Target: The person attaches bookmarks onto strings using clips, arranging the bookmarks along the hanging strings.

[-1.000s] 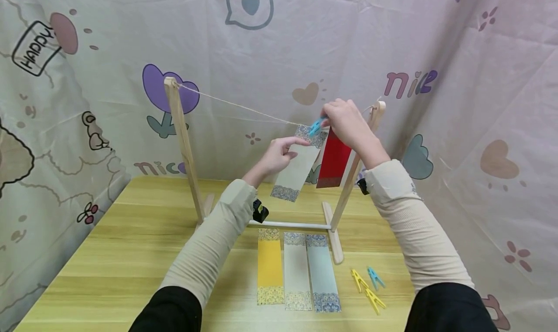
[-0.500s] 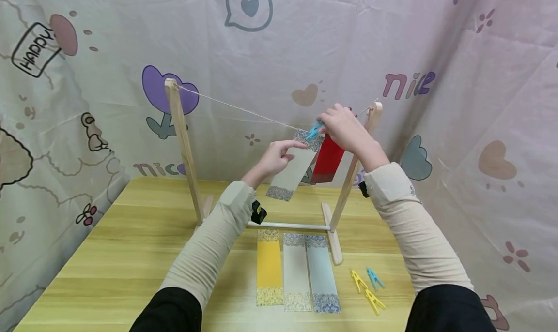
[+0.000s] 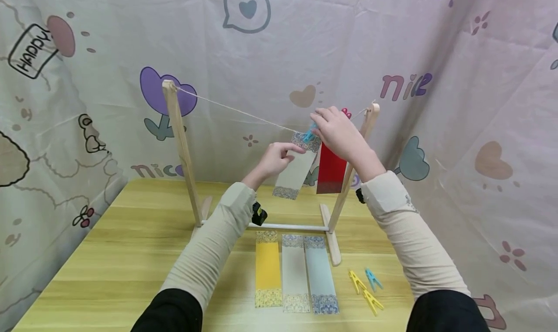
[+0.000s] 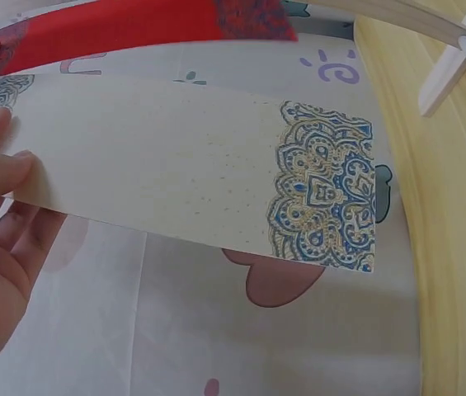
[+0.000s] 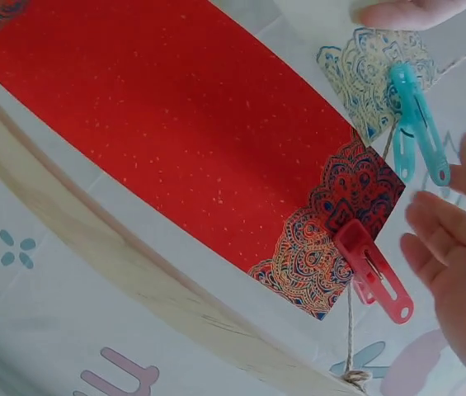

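Note:
My left hand (image 3: 275, 159) pinches a white card with patterned ends (image 4: 167, 157) near its upper end, thumb on one face and fingers behind. A light-blue clothespin (image 5: 414, 124) is clipped on the card's patterned top at the string (image 3: 235, 110). My right hand (image 3: 340, 133) is beside that clothespin; in the right wrist view its loosely bent fingers stand just off the handles. To the right, a red card (image 5: 175, 124) hangs from the string by a red clothespin (image 5: 373, 271).
The string runs between two wooden posts (image 3: 180, 143) joined by a white bar (image 3: 296, 227). On the table (image 3: 109, 274) lie a yellow card (image 3: 268, 269), a white card (image 3: 295, 274) and a light-blue card (image 3: 321, 276). Yellow clothespins (image 3: 372, 301) and a blue clothespin (image 3: 373, 279) lie at right.
My right hand has come down and slightly left, and its fingers have come off the light-blue clothespin. The red card has swung. My left hand keeps its pinch on the white card.

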`<move>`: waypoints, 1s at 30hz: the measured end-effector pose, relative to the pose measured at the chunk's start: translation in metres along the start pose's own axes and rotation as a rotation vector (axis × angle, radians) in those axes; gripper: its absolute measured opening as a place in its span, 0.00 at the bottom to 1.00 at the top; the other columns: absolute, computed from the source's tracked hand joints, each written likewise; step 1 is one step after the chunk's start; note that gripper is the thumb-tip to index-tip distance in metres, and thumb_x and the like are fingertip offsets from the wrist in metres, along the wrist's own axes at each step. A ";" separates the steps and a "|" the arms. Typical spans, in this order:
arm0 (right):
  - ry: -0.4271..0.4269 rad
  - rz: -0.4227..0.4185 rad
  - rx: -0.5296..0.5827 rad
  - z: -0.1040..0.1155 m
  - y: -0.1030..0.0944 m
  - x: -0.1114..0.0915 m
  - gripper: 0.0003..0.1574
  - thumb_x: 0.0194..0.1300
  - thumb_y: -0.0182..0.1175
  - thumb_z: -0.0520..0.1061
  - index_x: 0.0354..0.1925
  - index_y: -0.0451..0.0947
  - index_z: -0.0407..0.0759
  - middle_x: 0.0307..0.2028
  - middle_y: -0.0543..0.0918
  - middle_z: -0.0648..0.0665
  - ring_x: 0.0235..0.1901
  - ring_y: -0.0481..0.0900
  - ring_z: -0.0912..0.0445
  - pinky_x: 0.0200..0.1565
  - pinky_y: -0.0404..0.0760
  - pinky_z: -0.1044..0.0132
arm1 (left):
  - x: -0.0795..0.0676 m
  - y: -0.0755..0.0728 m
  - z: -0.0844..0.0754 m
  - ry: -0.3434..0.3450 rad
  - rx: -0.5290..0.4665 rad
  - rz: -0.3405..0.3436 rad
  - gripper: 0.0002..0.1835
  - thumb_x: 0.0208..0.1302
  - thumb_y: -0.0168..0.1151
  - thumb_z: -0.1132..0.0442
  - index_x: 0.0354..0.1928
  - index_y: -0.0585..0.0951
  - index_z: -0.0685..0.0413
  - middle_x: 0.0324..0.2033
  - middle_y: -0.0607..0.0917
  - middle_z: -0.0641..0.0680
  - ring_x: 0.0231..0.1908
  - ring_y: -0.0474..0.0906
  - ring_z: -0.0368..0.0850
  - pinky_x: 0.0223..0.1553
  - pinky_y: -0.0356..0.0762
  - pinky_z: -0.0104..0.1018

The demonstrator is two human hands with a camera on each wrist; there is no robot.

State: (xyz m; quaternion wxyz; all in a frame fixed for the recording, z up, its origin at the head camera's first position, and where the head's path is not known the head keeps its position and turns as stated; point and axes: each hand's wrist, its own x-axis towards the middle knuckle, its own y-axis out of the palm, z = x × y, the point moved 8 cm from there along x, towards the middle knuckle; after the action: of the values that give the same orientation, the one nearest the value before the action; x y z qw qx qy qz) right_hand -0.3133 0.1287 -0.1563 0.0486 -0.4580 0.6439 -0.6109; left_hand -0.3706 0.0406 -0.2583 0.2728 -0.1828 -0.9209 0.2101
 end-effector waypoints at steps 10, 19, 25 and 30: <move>-0.109 -0.290 0.110 0.010 -0.016 -0.012 0.18 0.57 0.59 0.35 0.47 0.74 0.29 0.48 0.73 0.32 0.48 0.69 0.43 0.52 0.67 0.55 | -0.007 -0.010 -0.011 0.087 -0.056 -0.080 0.10 0.51 0.55 0.79 0.34 0.81 0.67 0.40 0.80 0.60 0.40 0.75 0.52 0.41 0.75 0.34; -0.122 -0.419 0.155 0.008 -0.022 -0.027 0.16 0.53 0.62 0.32 0.43 0.77 0.29 0.43 0.76 0.33 0.44 0.71 0.44 0.51 0.67 0.55 | -0.009 -0.016 0.000 0.104 -0.050 -0.141 0.08 0.50 0.57 0.78 0.33 0.82 0.66 0.41 0.79 0.60 0.43 0.74 0.50 0.46 0.73 0.35; -0.109 -0.478 0.150 0.004 -0.023 -0.039 0.17 0.48 0.63 0.30 0.41 0.78 0.29 0.40 0.78 0.34 0.41 0.73 0.44 0.48 0.69 0.55 | -0.016 -0.017 0.015 0.056 -0.047 -0.166 0.08 0.50 0.58 0.77 0.33 0.81 0.66 0.42 0.80 0.59 0.41 0.74 0.49 0.41 0.73 0.37; -0.088 -0.493 0.155 -0.001 -0.019 -0.051 0.19 0.45 0.66 0.29 0.40 0.78 0.29 0.39 0.78 0.33 0.39 0.73 0.43 0.46 0.70 0.56 | -0.023 -0.015 0.030 0.019 -0.076 -0.159 0.08 0.50 0.57 0.78 0.32 0.81 0.66 0.43 0.79 0.60 0.44 0.73 0.50 0.35 0.77 0.33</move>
State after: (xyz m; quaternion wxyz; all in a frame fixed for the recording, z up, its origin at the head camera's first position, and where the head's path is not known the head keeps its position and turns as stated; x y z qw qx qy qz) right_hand -0.2744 0.1658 -0.1660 -0.0389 -0.6222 0.4612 -0.6313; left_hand -0.3729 0.0093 -0.2836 0.2902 -0.1216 -0.9371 0.1508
